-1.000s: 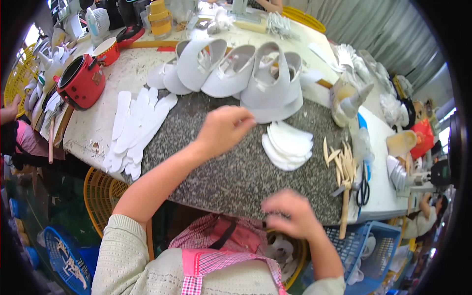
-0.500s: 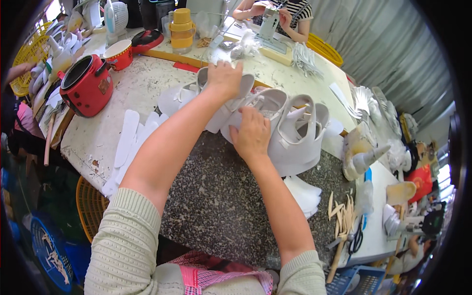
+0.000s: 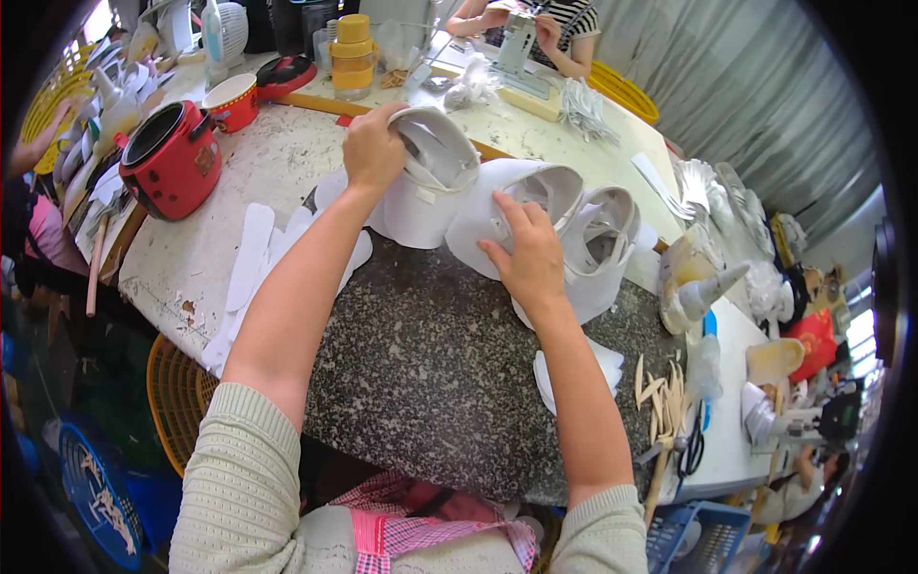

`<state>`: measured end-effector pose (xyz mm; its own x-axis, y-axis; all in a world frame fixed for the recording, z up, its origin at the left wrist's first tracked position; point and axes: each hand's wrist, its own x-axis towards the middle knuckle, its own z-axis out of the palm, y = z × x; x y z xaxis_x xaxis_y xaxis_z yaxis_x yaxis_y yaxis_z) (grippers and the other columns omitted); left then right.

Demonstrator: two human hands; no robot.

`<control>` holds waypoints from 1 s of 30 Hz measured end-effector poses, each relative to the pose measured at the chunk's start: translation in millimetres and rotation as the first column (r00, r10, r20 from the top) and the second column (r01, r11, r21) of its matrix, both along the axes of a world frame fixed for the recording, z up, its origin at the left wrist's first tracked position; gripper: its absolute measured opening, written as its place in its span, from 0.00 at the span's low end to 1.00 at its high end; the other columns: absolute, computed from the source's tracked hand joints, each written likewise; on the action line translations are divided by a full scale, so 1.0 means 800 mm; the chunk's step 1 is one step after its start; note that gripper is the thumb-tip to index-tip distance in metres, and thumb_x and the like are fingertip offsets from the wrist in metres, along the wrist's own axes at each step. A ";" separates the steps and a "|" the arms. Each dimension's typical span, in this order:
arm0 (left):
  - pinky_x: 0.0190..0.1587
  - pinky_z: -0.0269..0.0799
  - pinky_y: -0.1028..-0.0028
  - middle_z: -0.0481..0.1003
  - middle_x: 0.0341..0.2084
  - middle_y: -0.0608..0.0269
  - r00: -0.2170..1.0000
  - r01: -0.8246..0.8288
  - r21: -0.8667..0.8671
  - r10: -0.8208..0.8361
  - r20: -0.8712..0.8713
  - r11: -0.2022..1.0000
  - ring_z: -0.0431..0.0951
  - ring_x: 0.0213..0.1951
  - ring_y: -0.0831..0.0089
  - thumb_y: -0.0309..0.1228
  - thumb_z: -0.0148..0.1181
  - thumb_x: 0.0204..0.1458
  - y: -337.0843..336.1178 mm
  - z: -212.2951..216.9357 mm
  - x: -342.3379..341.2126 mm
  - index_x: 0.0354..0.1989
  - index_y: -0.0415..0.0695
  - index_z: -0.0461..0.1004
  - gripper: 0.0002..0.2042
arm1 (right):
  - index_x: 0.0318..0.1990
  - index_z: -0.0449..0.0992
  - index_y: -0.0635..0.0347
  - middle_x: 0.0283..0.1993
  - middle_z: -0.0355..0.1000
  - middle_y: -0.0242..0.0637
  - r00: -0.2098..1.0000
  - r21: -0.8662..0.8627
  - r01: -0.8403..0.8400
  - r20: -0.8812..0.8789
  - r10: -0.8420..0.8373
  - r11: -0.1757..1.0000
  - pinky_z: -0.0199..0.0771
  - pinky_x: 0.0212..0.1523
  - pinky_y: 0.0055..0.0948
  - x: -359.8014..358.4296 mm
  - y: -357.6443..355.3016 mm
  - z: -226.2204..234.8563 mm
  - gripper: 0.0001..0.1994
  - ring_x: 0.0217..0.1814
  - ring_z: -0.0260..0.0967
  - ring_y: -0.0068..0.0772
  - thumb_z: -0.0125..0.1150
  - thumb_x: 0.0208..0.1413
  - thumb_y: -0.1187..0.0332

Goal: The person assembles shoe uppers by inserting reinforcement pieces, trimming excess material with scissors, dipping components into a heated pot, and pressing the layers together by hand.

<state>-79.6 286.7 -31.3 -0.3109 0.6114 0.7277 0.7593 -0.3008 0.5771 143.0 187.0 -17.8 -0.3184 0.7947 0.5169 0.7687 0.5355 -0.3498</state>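
Note:
Several white, soft-looking pieces, each with a rounded flared front and a rimmed opening, sit in a row at the far side of a speckled dark stone slab [image 3: 421, 354]. My left hand [image 3: 375, 153] is closed on the rim of the leftmost white piece [image 3: 421, 206], which is tilted with its opening facing up. My right hand [image 3: 531, 258] lies on the middle white piece [image 3: 483, 215], fingers at its rim and thumb against its front. A third white piece [image 3: 598, 273] leans right of it, partly behind that hand.
Flat white strips [image 3: 251, 251] lie on the left. A red pot [image 3: 177, 172] and red bowl [image 3: 232, 103] stand beyond. At right are a glue bottle [image 3: 703, 287], pale pointed sticks [image 3: 666, 402] and scissors [image 3: 690, 450]. Another person [image 3: 550, 38] sits across the table.
My left hand has moved left and now grips the leftmost piece's rim, turning its opening up. My right hand has shifted right with the middle piece. A gap shows between the pieces.

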 end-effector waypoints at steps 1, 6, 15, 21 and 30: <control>0.41 0.69 0.61 0.76 0.35 0.52 1.000 0.006 0.001 -0.006 0.001 1.000 0.75 0.39 0.54 0.27 0.48 0.48 -0.002 0.003 0.000 0.39 0.50 0.77 0.13 | 0.53 0.69 0.57 0.38 0.66 0.39 1.000 0.001 0.006 0.001 -0.006 1.000 0.65 0.44 0.38 0.000 -0.003 0.000 0.29 0.43 0.65 0.43 0.69 0.37 0.71; 0.40 0.69 0.61 0.77 0.31 0.53 0.992 0.017 -0.191 0.007 0.124 0.981 0.76 0.36 0.53 0.32 0.51 0.52 0.008 0.005 -0.004 0.40 0.54 0.77 0.10 | 0.52 0.70 0.57 0.37 0.65 0.38 0.998 0.079 -0.020 0.062 0.016 0.997 0.65 0.42 0.36 0.001 -0.024 0.001 0.28 0.42 0.65 0.40 0.68 0.37 0.71; 0.34 0.73 0.63 0.78 0.30 0.56 0.847 -0.259 -0.287 0.359 0.391 0.922 0.79 0.32 0.60 0.24 0.48 0.50 0.021 0.033 -0.180 0.38 0.46 0.75 0.10 | 0.46 0.71 0.59 0.37 0.65 0.37 0.995 0.081 0.009 0.099 -0.017 0.997 0.64 0.42 0.36 0.065 -0.048 -0.020 0.24 0.42 0.63 0.41 0.62 0.34 0.79; 0.49 0.69 0.72 0.76 0.43 0.56 0.895 0.445 0.100 -0.442 -0.056 0.890 0.75 0.48 0.64 0.12 0.46 0.44 -0.023 0.056 -0.045 0.46 0.45 0.73 0.21 | 0.46 0.71 0.60 0.42 0.65 0.43 0.981 0.121 -0.165 0.125 0.150 0.979 0.62 0.47 0.39 0.057 0.021 -0.050 0.25 0.46 0.61 0.46 0.63 0.34 0.76; 0.52 0.66 0.70 0.73 0.47 0.51 0.701 0.713 0.172 -0.700 -0.137 0.680 0.73 0.49 0.62 0.12 0.42 0.37 -0.083 0.045 0.045 0.44 0.39 0.73 0.23 | 0.58 0.65 0.58 0.56 0.63 0.37 0.244 -0.374 -0.622 -0.927 -0.284 0.688 0.60 0.54 0.33 0.001 0.014 0.025 0.27 0.52 0.61 0.28 0.62 0.50 0.62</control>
